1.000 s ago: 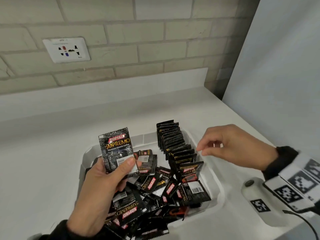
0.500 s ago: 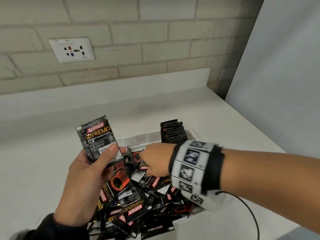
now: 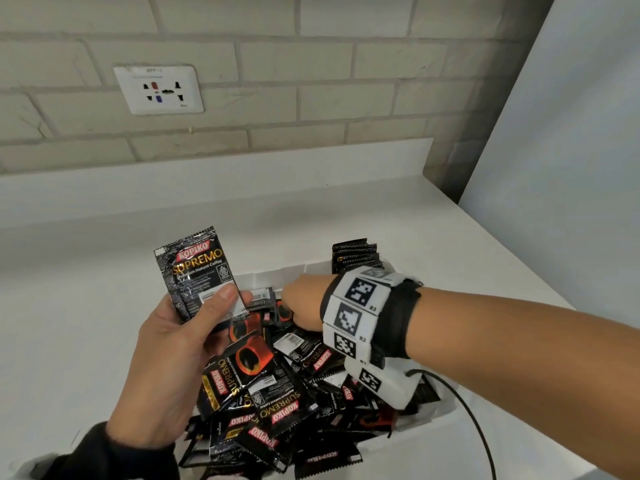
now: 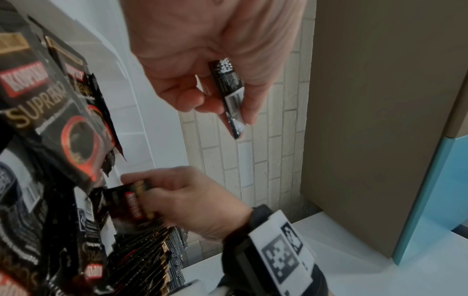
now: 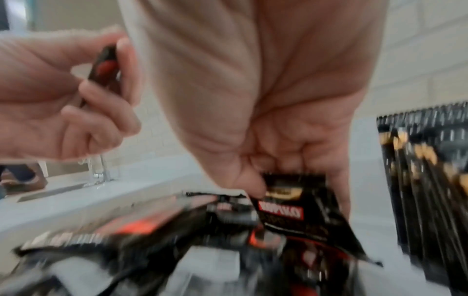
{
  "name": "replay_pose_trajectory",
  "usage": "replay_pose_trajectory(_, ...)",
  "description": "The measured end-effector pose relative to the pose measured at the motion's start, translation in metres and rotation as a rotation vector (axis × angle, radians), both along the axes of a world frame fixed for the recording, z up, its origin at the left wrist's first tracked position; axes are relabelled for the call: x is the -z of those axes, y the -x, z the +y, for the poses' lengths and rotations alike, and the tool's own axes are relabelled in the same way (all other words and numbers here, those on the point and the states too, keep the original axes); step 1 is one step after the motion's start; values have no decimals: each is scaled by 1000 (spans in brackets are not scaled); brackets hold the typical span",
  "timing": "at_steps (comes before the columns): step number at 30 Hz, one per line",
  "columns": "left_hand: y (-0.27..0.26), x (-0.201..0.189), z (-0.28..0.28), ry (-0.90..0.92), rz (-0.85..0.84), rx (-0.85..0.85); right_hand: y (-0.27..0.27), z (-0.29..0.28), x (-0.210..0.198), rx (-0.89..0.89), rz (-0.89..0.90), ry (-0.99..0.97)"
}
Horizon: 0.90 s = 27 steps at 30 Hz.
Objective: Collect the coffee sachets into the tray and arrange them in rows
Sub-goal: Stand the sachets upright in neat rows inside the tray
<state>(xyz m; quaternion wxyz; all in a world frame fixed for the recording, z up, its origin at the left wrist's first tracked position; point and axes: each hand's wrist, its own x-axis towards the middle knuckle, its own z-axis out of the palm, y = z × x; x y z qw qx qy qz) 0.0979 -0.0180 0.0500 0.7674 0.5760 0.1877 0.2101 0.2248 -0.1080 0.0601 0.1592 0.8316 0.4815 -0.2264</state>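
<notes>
A white tray [image 3: 440,419] on the counter holds a loose heap of black Kopiko coffee sachets [image 3: 277,393]. A row of sachets [image 3: 353,256] stands on edge at the tray's far right. My left hand [image 3: 166,362] holds one sachet [image 3: 197,271] upright above the tray's left side, thumb across its lower face. My right hand [image 3: 301,303] reaches into the far middle of the heap. In the left wrist view its fingers pinch a sachet [image 4: 133,206] by the top edge, and the right wrist view shows that same sachet [image 5: 293,204] in its grip.
The white counter [image 3: 86,306] lies bare to the left and behind the tray. A brick wall with a socket plate [image 3: 159,89] runs along the back. A white panel [image 3: 568,168] stands at the right. A black cable [image 3: 474,424] trails from my right wrist over the tray's corner.
My right hand came from the standing row at the right across to the far middle of the heap and took hold of a sachet. The left hand lifted its sachet slightly left.
</notes>
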Motion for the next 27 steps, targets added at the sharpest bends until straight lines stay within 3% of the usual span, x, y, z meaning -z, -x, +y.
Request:
replay_pose_trajectory(3,-2,-3,-2,13,-7,13,-12,-8,-17,63,-3,-248)
replay_pose_trajectory(8,-3,-1,-1,27,6,11,-16,-62,-80,152,-5,-612)
replay_pose_trajectory(11,-3,1,1,17,38,-2,-13,-109,-95,235,160,-721)
replay_pose_trajectory(13,-3,1,-1,39,47,9,-10,-136,-88,305,240,-715)
replay_pose_trajectory(18,-6,0,-9,36,49,38,-5,-162,-41,317,106,-545)
replay_pose_trajectory(27,-3,-2,-11,-36,27,57,6,-154,-7,98,-174,-425)
